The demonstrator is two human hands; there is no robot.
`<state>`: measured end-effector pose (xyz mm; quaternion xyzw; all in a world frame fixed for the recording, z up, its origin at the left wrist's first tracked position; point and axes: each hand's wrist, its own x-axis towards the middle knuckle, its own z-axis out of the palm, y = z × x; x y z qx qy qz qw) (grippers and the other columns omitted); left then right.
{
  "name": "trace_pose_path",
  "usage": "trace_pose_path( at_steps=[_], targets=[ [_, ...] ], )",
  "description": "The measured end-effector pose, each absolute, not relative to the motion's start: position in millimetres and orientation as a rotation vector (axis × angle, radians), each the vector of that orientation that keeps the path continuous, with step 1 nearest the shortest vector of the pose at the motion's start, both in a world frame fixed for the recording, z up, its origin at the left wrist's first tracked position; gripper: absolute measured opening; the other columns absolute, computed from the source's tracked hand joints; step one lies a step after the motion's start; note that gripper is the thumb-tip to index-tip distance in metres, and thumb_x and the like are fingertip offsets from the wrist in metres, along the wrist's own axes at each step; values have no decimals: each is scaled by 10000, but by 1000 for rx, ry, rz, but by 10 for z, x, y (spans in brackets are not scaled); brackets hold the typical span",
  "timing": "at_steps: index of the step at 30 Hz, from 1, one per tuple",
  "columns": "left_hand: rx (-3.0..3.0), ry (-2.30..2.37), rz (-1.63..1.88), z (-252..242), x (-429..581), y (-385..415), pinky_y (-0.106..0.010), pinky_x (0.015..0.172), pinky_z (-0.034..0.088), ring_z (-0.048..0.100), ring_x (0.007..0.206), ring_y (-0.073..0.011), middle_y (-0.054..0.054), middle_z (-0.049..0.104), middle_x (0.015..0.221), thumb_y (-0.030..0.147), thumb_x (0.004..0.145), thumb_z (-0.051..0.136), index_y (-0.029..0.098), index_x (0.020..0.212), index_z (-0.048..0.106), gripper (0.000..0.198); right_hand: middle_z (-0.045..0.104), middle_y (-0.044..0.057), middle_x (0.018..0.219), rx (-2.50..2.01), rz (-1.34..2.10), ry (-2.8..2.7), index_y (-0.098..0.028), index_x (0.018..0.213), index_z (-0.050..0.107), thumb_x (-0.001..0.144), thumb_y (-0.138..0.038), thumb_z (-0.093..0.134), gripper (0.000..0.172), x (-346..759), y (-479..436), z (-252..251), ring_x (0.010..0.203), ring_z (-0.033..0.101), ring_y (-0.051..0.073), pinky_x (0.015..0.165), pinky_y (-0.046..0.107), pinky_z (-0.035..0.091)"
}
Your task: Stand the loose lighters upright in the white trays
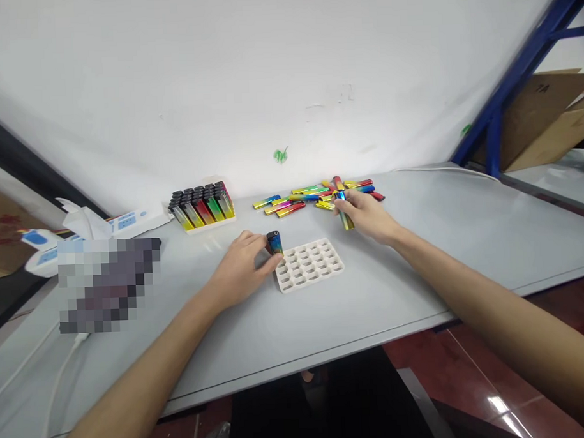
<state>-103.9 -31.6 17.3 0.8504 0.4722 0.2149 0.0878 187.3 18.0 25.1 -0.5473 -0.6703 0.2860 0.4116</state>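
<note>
My left hand [243,267] is closed around an upright lighter [274,242] with a black top and a shiny blue and green body. It holds this lighter at the far left corner of a white tray [301,284] with rows of oval slots. Whether the lighter's lower end sits in a slot is hidden. Farther right, my right hand [366,213] pinches a shiny blue and yellow lighter case [344,218], tilted, at the front of a loose pile. Several metallic lighter cases [284,208] in red, yellow, blue and green lie in that pile.
A second white tray [210,227] at the back left holds several rows of upright black-topped lighters [203,209]. Left of it are power strips [141,218], white cables [56,387] and a blurred dark object [112,286]. A white wall [287,85] bounds the grey table [371,293] behind.
</note>
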Motion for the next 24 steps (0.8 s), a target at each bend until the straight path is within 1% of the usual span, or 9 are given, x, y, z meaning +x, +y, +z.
trace_pose_path(
  at_steps=[2,4,6,9,11,14,17,21,24],
  targets=[
    [2527,1397,649,180,-1043,-319,-419,833,472,532,935,-258,-44,627,832,438,962,503,232,789,525,270,572,-23,694,-1281,908,-1652,-240,878,494,950,-453,539,230,1762,96,245,598,478,136,535,262,383],
    [2522,1399,651,182,-1049,-319,-411,824,472,533,932,-255,-43,625,825,436,963,503,230,780,516,276,517,-52,675,-1186,1112,-1590,-266,957,464,932,-486,573,246,1689,38,245,559,481,131,480,243,377],
    [2517,1401,641,178,-1052,-315,-401,814,469,534,932,-254,-42,624,822,438,963,506,228,781,517,278,413,-74,641,-1127,1287,-1510,-275,987,486,912,-536,591,292,1654,13,250,477,390,105,415,217,294],
    [2512,1411,618,162,-1048,-307,-384,809,463,538,943,-251,-42,628,829,423,962,514,224,794,534,262,298,-75,585,-1117,1433,-1400,-222,836,552,908,-646,535,430,1645,21,260,436,206,68,403,214,149],
    [2515,1419,610,150,-1046,-303,-375,808,461,538,945,-248,-43,627,825,412,960,521,220,789,535,258,269,-63,553,-1136,1474,-1341,-195,673,514,905,-711,477,567,1651,39,261,434,175,59,408,227,125],
    [2534,1422,604,138,-1048,-298,-368,802,460,535,933,-242,-43,619,816,405,962,528,215,779,529,264,298,-44,546,-1132,1517,-1298,-186,606,485,922,-712,431,616,1661,67,244,423,203,56,402,232,140],
    [2563,1417,596,131,-1054,-295,-364,798,459,535,923,-236,-42,618,819,383,964,538,210,787,533,248,435,-18,625,-1069,1524,-1302,-191,696,531,916,-676,505,533,1660,80,210,457,329,69,390,219,224],
    [2584,1412,597,123,-1060,-289,-360,790,455,531,915,-229,-43,624,825,372,964,552,205,786,536,245,567,-21,720,-1026,1464,-1337,-254,866,485,829,-652,681,446,1647,56,192,571,529,131,408,219,368],
    [2592,1410,595,121,-1062,-286,-364,797,453,530,922,-229,-45,631,838,368,968,550,200,805,556,234,472,-73,625,-1024,1487,-1332,-279,899,455,835,-659,672,442,1651,31,218,454,418,95,382,194,264]
  ],
)
